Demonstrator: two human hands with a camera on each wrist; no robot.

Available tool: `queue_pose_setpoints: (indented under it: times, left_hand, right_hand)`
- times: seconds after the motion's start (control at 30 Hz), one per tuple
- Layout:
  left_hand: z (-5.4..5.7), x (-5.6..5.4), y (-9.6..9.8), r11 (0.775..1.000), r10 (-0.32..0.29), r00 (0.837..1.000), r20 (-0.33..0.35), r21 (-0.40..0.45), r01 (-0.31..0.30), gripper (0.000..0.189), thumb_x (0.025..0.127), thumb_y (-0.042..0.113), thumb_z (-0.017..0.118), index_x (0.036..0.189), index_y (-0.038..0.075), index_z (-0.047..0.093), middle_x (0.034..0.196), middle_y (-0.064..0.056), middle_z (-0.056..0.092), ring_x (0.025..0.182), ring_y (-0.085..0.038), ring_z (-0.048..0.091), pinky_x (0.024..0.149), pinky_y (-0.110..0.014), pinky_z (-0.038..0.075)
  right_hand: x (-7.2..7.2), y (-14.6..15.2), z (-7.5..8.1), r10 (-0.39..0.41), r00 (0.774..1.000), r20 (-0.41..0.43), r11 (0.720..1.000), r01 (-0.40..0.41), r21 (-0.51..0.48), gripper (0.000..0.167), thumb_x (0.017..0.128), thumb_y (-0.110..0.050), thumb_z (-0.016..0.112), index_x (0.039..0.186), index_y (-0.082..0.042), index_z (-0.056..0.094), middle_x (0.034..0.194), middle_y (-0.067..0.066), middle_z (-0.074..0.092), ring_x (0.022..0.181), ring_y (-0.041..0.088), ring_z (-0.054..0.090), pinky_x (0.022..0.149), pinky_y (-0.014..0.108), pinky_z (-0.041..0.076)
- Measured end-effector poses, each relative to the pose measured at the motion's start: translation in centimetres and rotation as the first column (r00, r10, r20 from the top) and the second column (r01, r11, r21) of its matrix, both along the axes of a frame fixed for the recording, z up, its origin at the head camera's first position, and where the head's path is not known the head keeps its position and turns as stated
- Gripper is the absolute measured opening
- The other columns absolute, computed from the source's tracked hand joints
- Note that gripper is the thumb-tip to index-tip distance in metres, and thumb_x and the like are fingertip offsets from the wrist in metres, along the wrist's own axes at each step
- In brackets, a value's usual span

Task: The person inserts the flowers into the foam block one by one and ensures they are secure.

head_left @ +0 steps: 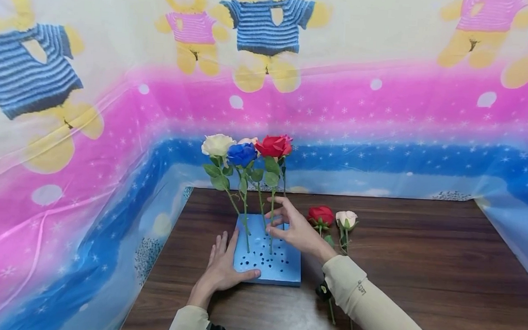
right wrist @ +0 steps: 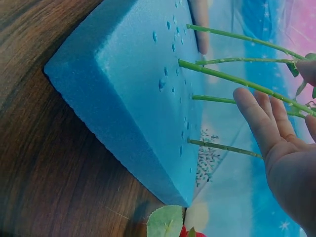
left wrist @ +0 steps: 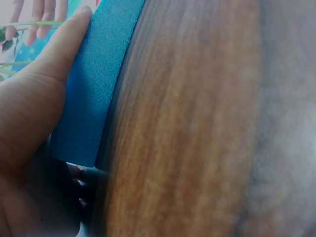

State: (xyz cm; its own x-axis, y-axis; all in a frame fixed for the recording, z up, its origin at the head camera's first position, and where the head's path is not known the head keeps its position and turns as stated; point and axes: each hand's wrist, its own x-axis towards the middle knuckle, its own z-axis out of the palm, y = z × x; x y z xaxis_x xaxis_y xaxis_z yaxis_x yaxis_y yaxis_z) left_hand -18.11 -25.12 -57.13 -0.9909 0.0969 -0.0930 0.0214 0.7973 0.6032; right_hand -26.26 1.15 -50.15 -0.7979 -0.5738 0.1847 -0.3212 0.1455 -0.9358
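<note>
A blue foam block dotted with holes lies on the table, with several artificial roses standing in it. White, blue and red blooms show clearly; a pale pink one is partly hidden behind. My left hand rests along the block's left side and near corner, fingers extended and thumb on the front edge. Around the red rose's stem, my right hand is held with fingers spread and apart from the thumb. In the right wrist view, its fingers look fairly straight beside the stems.
Right of the block, another red rose and a pale pink rose lie on the brown wooden table, their stems partly under the right forearm. A patterned cloth with bears encloses the table's back and sides.
</note>
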Motion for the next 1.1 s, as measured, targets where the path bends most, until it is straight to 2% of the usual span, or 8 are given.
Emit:
queue_pose_setpoints:
  times: [0.17, 0.4, 0.57, 0.8, 0.87, 1.03, 1.1]
  left_hand:
    - [0.0, 0.0, 0.2, 1.0, -0.002, 1.0, 0.001, 0.007, 0.002, 0.138, 0.085, 0.072, 0.087, 0.181, 0.017, 0.006, 0.183, -0.032, 0.001, 0.171, -0.05, -0.006, 0.136, -0.07, 0.002]
    - [0.3, -0.1, 0.4, 1.0, -0.009, 1.0, 0.001, 0.005, 0.009, 0.137, 0.085, 0.071, 0.088, 0.181, 0.017, 0.006, 0.183, -0.032, 0.001, 0.171, -0.051, -0.006, 0.136, -0.07, 0.002]
    - [0.5, 0.0, 0.5, 1.0, -0.008, 1.0, 0.0, 0.006, 0.008, 0.136, 0.086, 0.069, 0.088, 0.181, 0.015, 0.007, 0.183, -0.033, 0.001, 0.171, -0.051, -0.006, 0.136, -0.07, 0.003]
    - [0.4, 0.1, 0.5, 1.0, -0.001, 1.0, -0.004, 0.0, 0.001, 0.137, 0.086, 0.07, 0.088, 0.181, 0.013, 0.008, 0.183, -0.033, 0.002, 0.171, -0.051, -0.005, 0.136, -0.07, 0.003]
    - [0.4, 0.1, 0.5, 1.0, 0.0, 1.0, -0.004, 0.0, 0.0, 0.137, 0.085, 0.07, 0.088, 0.181, 0.013, 0.008, 0.183, -0.033, 0.002, 0.171, -0.051, -0.005, 0.136, -0.069, 0.002]
    - [0.3, 0.1, 0.4, 1.0, 0.004, 1.0, -0.004, -0.005, -0.004, 0.138, 0.085, 0.071, 0.088, 0.181, 0.013, 0.008, 0.183, -0.033, 0.002, 0.171, -0.051, -0.005, 0.136, -0.069, 0.002]
    - [0.3, 0.2, 0.4, 1.0, 0.005, 1.0, -0.003, -0.005, -0.005, 0.138, 0.085, 0.071, 0.088, 0.181, 0.013, 0.008, 0.183, -0.033, 0.002, 0.171, -0.051, -0.004, 0.136, -0.069, 0.003]
  right_hand:
    - [0.0, 0.6, -0.1, -0.01, 1.0, 0.007, 1.0, 0.01, -0.003, 0.08, 0.107, -0.015, 0.077, 0.172, -0.02, 0.031, 0.151, 0.019, 0.065, 0.126, 0.029, 0.071, 0.091, 0.047, 0.066]
    - [0.0, 1.5, 0.3, -0.032, 0.999, 0.013, 0.999, 0.032, -0.028, 0.078, 0.105, -0.021, 0.082, 0.168, -0.032, 0.037, 0.151, 0.012, 0.064, 0.126, 0.029, 0.071, 0.09, 0.051, 0.067]
    - [0.2, 2.3, 0.6, -0.028, 1.0, -0.004, 0.999, 0.028, -0.041, 0.079, 0.106, -0.018, 0.081, 0.17, -0.026, 0.037, 0.151, 0.014, 0.064, 0.125, 0.03, 0.072, 0.092, 0.048, 0.066]
    - [0.5, 3.6, 1.2, -0.042, 0.999, -0.02, 0.998, 0.041, -0.054, 0.08, 0.105, -0.019, 0.082, 0.169, -0.032, 0.037, 0.15, 0.01, 0.066, 0.124, 0.028, 0.073, 0.095, 0.046, 0.066]
    - [0.5, 4.1, 1.4, -0.047, 0.998, -0.029, 0.997, 0.045, -0.056, 0.08, 0.105, -0.02, 0.082, 0.17, -0.03, 0.037, 0.149, 0.009, 0.066, 0.124, 0.027, 0.073, 0.095, 0.045, 0.066]
    - [0.7, 5.4, 1.6, -0.058, 0.997, -0.045, 0.996, 0.055, -0.07, 0.081, 0.106, -0.02, 0.081, 0.173, -0.026, 0.035, 0.153, 0.016, 0.064, 0.127, 0.031, 0.072, 0.098, 0.045, 0.065]
    - [0.8, 6.0, 1.6, -0.07, 0.997, -0.042, 0.995, 0.066, -0.079, 0.081, 0.106, -0.02, 0.08, 0.173, -0.03, 0.035, 0.154, 0.014, 0.063, 0.129, 0.034, 0.071, 0.099, 0.045, 0.065]
